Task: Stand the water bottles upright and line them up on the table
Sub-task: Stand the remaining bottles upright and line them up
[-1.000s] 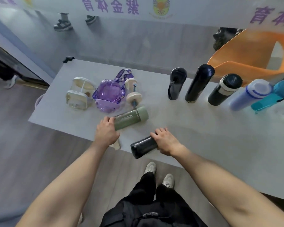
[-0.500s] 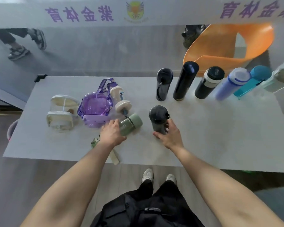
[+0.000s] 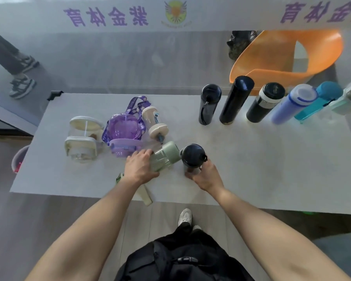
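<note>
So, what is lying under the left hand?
The left hand grips a green bottle. A pale green strap emerges beneath the wrist; the hand covers where it attaches.

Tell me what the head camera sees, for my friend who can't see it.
Two hands hold bottles on a white table: the left hand grips a green bottle, the right hand a black bottle. Six bottles stand in a row behind.

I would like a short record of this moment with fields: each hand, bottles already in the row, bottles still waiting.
left hand: grips the green bottle, tilted
right hand: grips the small black bottle, upright
row at far edge: six bottles, from a black one to a pale one
waiting at left: clear jug, purple jug, beige bottle
</note>
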`<state>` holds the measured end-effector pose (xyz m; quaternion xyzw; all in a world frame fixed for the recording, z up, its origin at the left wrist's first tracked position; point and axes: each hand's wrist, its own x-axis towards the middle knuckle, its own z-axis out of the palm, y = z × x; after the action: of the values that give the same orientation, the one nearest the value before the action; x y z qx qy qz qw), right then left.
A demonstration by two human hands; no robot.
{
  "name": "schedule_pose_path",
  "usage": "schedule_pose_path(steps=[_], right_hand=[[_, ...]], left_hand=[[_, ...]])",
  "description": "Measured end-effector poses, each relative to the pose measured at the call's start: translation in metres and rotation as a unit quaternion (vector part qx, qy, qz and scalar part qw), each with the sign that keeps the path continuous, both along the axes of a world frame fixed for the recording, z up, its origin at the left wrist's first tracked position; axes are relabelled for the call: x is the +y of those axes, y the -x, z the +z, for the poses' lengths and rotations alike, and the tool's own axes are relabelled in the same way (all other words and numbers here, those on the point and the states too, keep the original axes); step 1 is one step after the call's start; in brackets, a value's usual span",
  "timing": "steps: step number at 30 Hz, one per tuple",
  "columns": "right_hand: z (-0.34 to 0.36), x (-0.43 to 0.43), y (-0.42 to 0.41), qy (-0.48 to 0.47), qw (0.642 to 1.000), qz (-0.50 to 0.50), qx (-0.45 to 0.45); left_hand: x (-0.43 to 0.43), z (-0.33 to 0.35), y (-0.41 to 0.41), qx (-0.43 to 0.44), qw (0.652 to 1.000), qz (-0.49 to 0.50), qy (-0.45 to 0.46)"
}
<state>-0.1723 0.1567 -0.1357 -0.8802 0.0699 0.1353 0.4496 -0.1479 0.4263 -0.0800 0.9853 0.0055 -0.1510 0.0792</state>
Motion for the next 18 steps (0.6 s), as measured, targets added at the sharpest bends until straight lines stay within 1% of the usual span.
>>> schedule_pose_path(steps=[3,6,10,12,15,18], right_hand=[[0.004,0.016,0.004,0.030,0.998,0.056,-0.004],[0.012,0.035,0.011,0.040,0.993,0.109,0.000],[0.011,0.068,0.015,0.020,0.990,0.143,0.006],[0.008,0.088,0.014,0.016,0.987,0.159,0.007],[0.013,0.116,0.014,0.007,0.984,0.176,0.010],[0.010,0.141,0.009,0.003,0.981,0.193,0.009]], left_hand=[[0.013,0.016,0.016,-0.041,0.998,0.026,0.042],[0.027,0.033,0.038,-0.084,0.988,0.089,0.098],[0.053,0.045,0.067,-0.145,0.957,0.207,0.141],[0.069,0.044,0.080,-0.171,0.934,0.250,0.187],[0.090,0.044,0.094,-0.202,0.905,0.294,0.231],[0.109,0.041,0.097,-0.214,0.892,0.311,0.248]])
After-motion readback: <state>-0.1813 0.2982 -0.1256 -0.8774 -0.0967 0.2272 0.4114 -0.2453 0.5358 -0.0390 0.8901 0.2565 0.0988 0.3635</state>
